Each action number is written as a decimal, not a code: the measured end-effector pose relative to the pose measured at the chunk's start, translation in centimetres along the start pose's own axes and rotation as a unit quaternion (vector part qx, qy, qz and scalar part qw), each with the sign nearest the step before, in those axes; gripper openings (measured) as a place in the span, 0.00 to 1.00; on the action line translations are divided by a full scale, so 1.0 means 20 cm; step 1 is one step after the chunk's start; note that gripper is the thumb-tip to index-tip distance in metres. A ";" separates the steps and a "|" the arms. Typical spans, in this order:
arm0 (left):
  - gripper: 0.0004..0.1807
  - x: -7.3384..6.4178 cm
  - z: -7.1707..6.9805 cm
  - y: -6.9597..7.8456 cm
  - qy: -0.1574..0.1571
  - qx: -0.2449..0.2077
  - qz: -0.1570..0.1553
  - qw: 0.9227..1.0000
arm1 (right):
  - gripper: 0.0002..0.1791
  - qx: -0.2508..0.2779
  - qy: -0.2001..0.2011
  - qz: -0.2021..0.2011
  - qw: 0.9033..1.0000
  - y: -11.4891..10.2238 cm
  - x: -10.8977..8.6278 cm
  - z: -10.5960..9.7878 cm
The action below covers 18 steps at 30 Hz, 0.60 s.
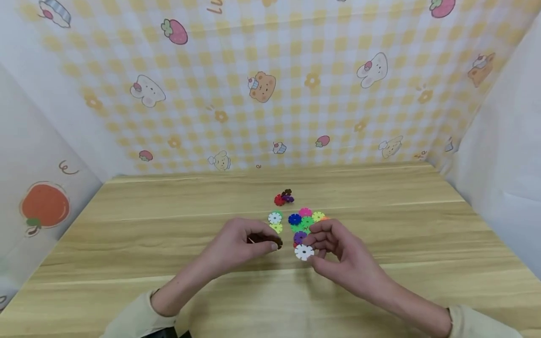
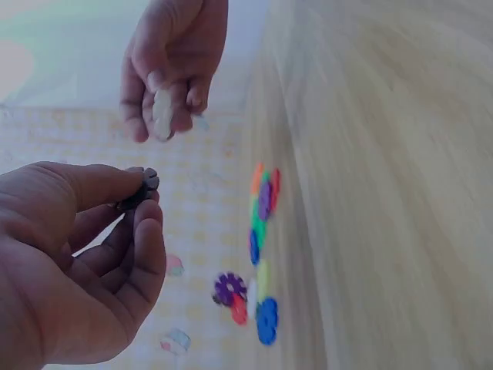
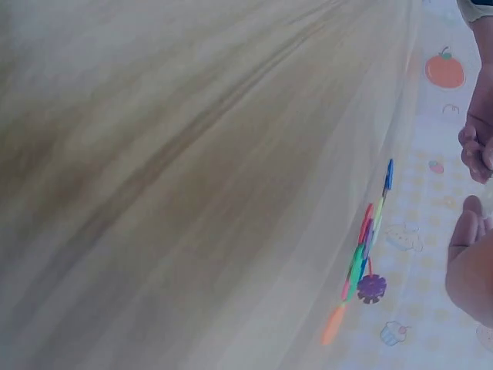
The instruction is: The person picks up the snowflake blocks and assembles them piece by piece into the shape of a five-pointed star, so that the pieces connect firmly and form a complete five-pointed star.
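Observation:
My left hand (image 1: 236,241) pinches a brown notched snowflake disc (image 1: 276,241) between thumb and fingers, low over the table. In the left wrist view this disc (image 2: 149,182) looks dark and is seen nearly edge-on. Thumb and fingertips of my right hand (image 1: 344,256) hold a white snowflake disc (image 1: 304,252) by its right edge, its notched face toward the head camera. The two discs are a short gap apart. Just beyond the right hand lies a loose pile of discs, among them a dark blue one (image 1: 295,219), a green one (image 1: 307,221) and a purple one (image 1: 300,237).
Left of the pile, a white disc (image 1: 274,218) and a yellow disc (image 1: 276,228) overlap. Farther back is a cluster of red (image 1: 279,200), purple (image 1: 289,199) and brown (image 1: 287,192) discs. Patterned cloth (image 1: 262,117) rises behind the wooden table (image 1: 148,225).

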<state>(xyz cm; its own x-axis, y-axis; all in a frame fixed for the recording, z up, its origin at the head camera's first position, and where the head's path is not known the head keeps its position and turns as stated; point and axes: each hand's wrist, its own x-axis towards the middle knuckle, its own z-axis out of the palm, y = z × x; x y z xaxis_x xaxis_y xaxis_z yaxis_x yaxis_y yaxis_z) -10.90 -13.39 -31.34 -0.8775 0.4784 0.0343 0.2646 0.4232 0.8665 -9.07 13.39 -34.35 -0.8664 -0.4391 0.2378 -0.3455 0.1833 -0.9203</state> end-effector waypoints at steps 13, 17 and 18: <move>0.14 -0.01 0.04 0.02 -0.046 -0.170 -0.076 0.982 | 0.19 0.086 -0.019 0.020 0.996 -0.02 0.00 0.03; 0.12 -0.01 0.05 0.03 -0.039 -0.169 -0.075 0.982 | 0.19 0.133 -0.027 0.029 0.990 -0.03 -0.01 0.03; 0.12 -0.01 0.05 0.03 -0.037 -0.168 -0.073 0.982 | 0.18 0.143 -0.027 0.031 0.989 -0.03 -0.01 0.03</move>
<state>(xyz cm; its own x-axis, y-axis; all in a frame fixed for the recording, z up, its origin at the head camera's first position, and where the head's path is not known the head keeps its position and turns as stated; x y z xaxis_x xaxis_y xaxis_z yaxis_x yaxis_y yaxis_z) -10.16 -12.49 -31.32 -0.8613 0.4916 -0.1288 -0.0207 0.2193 0.9754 -8.48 12.82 -34.09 -0.8597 -0.4821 0.1686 -0.1700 -0.0413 -0.9846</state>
